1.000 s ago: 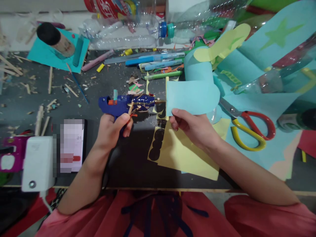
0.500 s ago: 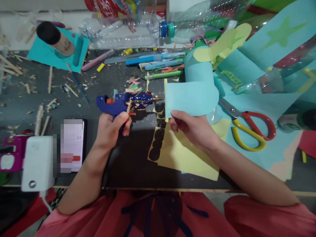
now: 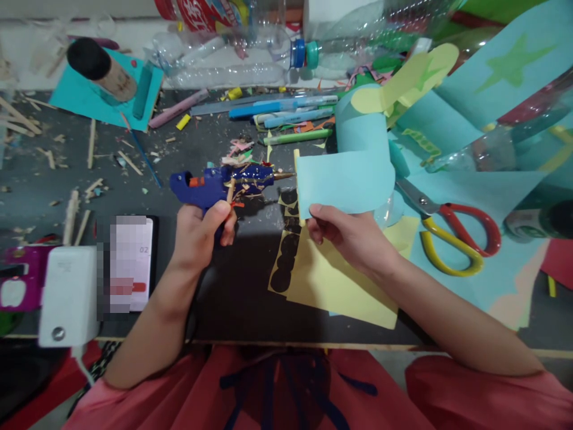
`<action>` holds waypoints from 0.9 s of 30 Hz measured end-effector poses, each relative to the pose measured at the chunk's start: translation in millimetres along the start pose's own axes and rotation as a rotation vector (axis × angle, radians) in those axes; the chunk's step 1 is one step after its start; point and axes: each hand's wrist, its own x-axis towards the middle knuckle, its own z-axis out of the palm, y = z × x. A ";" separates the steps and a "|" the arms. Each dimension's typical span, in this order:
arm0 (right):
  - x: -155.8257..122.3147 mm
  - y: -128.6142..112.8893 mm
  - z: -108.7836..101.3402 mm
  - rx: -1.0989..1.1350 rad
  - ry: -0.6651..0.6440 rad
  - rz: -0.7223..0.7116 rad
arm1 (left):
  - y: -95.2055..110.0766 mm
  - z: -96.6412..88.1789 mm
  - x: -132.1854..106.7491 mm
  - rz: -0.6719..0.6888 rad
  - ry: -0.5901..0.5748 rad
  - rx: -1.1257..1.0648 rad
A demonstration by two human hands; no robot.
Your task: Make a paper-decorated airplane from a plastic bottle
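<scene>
A blue glue gun [image 3: 215, 184] is gripped by its handle in my left hand [image 3: 203, 233], its metal nozzle pointing right. The nozzle tip lies close to the left edge of a light blue paper piece [image 3: 344, 179]; whether they touch I cannot tell. My right hand [image 3: 344, 236] pinches the lower left corner of that paper between thumb and fingers. A narrow yellow strip [image 3: 296, 164] shows along the paper's left edge. Yellow paper [image 3: 344, 286] lies under my right hand, next to a dark strip with round cut-outs [image 3: 283, 263].
Scissors [image 3: 447, 221] with red and yellow handles lie right of my right hand. Pens [image 3: 286, 110] and plastic bottles [image 3: 233, 60] line the back. At left are a phone [image 3: 129, 263], a white power bank [image 3: 69, 295], wood scraps and a black-capped bottle [image 3: 101, 68].
The glue gun has shifted slightly left and up. The paper's left edge has tilted and dipped a little, with my right hand still pinching its corner.
</scene>
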 end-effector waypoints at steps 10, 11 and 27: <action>0.5 0.7 -0.5 -0.023 -0.017 -0.003 | 1.2 0.7 1.6 0.002 0.013 -0.008; 0.6 0.9 -0.3 -0.023 -0.019 -0.001 | 1.9 1.1 1.7 0.003 0.012 -0.012; 0.7 3.8 -0.6 -0.044 -0.063 0.005 | 5.3 2.7 2.0 -0.005 0.037 -0.022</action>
